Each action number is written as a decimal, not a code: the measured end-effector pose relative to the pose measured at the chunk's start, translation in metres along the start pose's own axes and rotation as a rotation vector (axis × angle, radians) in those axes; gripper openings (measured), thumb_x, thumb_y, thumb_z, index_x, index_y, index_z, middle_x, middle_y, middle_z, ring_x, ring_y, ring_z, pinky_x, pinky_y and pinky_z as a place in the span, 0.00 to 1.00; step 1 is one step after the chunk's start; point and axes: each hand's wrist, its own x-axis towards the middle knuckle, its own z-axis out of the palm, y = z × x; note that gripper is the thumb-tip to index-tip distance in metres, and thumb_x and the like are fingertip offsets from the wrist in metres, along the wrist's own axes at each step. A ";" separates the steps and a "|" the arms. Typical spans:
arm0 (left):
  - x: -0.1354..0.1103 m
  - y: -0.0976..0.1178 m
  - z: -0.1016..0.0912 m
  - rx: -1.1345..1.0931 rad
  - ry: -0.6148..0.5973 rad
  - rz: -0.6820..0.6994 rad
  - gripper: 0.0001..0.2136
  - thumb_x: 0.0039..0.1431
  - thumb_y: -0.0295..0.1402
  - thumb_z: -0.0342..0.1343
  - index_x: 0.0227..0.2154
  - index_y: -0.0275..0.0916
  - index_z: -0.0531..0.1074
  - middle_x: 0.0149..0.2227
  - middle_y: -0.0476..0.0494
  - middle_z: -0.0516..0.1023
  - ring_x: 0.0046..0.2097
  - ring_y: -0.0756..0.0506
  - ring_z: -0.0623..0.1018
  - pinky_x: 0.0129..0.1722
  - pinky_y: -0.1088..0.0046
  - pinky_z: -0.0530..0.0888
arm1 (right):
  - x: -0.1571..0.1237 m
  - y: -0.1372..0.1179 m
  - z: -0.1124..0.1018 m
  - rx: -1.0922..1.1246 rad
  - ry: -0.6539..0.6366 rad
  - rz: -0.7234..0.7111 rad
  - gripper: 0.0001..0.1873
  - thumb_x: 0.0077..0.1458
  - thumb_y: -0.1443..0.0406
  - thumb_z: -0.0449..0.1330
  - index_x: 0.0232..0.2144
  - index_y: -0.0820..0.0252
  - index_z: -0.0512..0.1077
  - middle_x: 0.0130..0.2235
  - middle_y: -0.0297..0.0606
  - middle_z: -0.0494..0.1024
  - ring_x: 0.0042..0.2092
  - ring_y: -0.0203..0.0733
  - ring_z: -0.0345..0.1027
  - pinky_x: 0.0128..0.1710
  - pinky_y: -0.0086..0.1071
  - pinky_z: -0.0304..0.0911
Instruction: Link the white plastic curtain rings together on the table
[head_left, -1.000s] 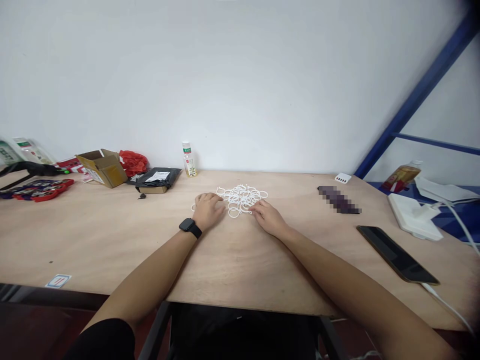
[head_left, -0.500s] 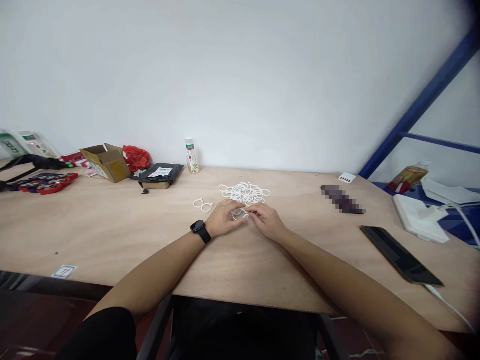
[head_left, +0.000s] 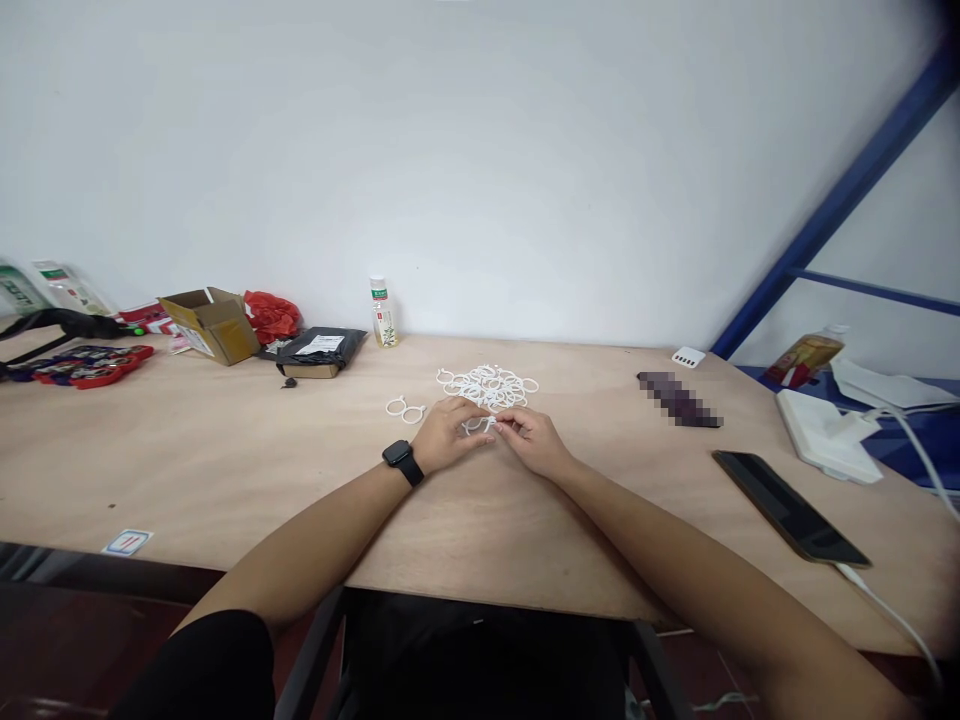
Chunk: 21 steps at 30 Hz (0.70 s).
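Note:
Between my hands is a white ring [head_left: 474,425], apparently plastic, with part of it hidden by my fingers. My left hand [head_left: 448,435], below a black watch, curls its thumb and fingers round the ring's left side. The fingertips of my right hand [head_left: 534,440] pinch the ring's right side. Just beyond my fingers lies a pile of similar white rings [head_left: 487,383], each with a small loop. To the left of my left hand, two joined or touching white rings [head_left: 406,410] lie on the wooden table [head_left: 300,480].
At the back stand a clear bottle [head_left: 383,315], a black package [head_left: 321,350], an open cardboard box [head_left: 214,325] and a red bag [head_left: 271,315]. On the right lie a phone [head_left: 791,508] on a cable, a white power strip [head_left: 825,435] and a pixelated dark object [head_left: 679,400].
My right fingertips have shifted slightly on the ring, which now looks turned or closed up between my hands. The camera view has moved a little; the piles stay as they were.

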 end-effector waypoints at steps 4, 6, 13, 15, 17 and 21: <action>0.000 0.004 0.002 -0.065 -0.012 -0.019 0.14 0.59 0.43 0.59 0.45 0.43 0.76 0.42 0.41 0.77 0.46 0.44 0.75 0.48 0.64 0.73 | 0.000 -0.001 0.001 0.008 0.004 0.042 0.08 0.56 0.62 0.57 0.33 0.57 0.76 0.32 0.36 0.79 0.33 0.39 0.70 0.35 0.32 0.65; 0.000 0.005 0.003 -0.081 -0.010 -0.020 0.13 0.60 0.42 0.58 0.45 0.43 0.76 0.42 0.41 0.77 0.46 0.44 0.75 0.48 0.64 0.73 | -0.001 -0.001 0.000 0.014 -0.003 0.057 0.08 0.56 0.62 0.57 0.32 0.58 0.76 0.32 0.35 0.79 0.32 0.38 0.69 0.34 0.31 0.64; -0.002 0.003 0.009 -0.060 -0.010 -0.001 0.12 0.60 0.40 0.57 0.44 0.44 0.77 0.42 0.42 0.77 0.46 0.44 0.75 0.48 0.64 0.73 | -0.001 0.003 -0.001 -0.006 -0.022 0.049 0.08 0.55 0.64 0.57 0.29 0.58 0.76 0.29 0.33 0.78 0.30 0.37 0.68 0.32 0.29 0.63; -0.002 0.003 0.010 -0.056 -0.013 -0.003 0.12 0.61 0.41 0.57 0.45 0.44 0.76 0.42 0.42 0.77 0.46 0.44 0.75 0.49 0.65 0.73 | 0.000 0.005 -0.001 0.002 -0.020 0.048 0.08 0.55 0.64 0.57 0.30 0.58 0.76 0.29 0.34 0.79 0.31 0.37 0.69 0.32 0.30 0.63; -0.002 0.002 0.010 -0.048 -0.016 -0.009 0.13 0.62 0.41 0.56 0.45 0.44 0.76 0.42 0.42 0.77 0.45 0.44 0.75 0.48 0.65 0.73 | 0.001 0.006 -0.002 0.015 -0.014 0.047 0.08 0.54 0.65 0.57 0.31 0.58 0.77 0.30 0.35 0.79 0.32 0.39 0.70 0.33 0.31 0.64; -0.002 0.004 0.009 -0.025 -0.009 -0.027 0.12 0.61 0.41 0.56 0.43 0.43 0.77 0.40 0.42 0.78 0.43 0.44 0.76 0.46 0.65 0.73 | 0.001 0.007 -0.001 0.013 -0.049 0.030 0.08 0.55 0.64 0.57 0.31 0.58 0.77 0.31 0.35 0.80 0.32 0.39 0.71 0.34 0.31 0.64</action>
